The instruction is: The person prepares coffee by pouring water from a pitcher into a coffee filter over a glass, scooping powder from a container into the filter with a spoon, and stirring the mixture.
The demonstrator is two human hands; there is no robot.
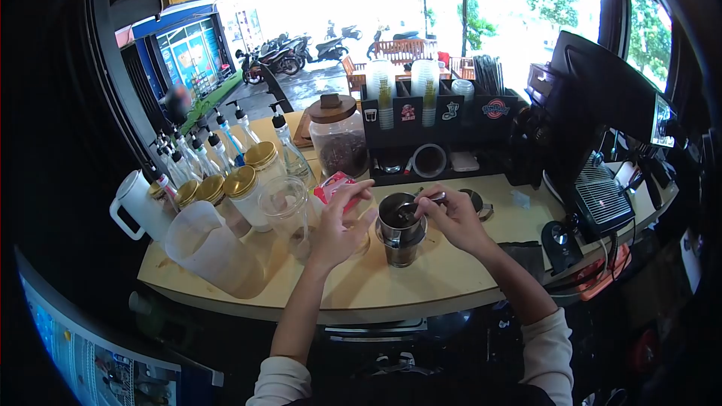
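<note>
A metal drip filter [397, 234] sits on top of a small cup [402, 256] near the counter's front edge. My right hand [450, 218] pinches a metal spoon [432, 198], whose lower end is inside the filter. Left of the filter, my left hand [342, 225] is raised with its fingers apart and holds nothing. Behind its fingers lies a red and white packet [336, 185], partly hidden. A clear plastic cup [282, 203] stands left of my left hand.
Gold-lidded jars [241, 183], pump bottles [288, 141], a white jug [139, 205] and a translucent pitcher [203, 240] crowd the left. Behind are a wood-lidded jar [337, 135] and a black cup organizer [481, 135]. A machine [602, 195] and a scale [560, 244] stand right.
</note>
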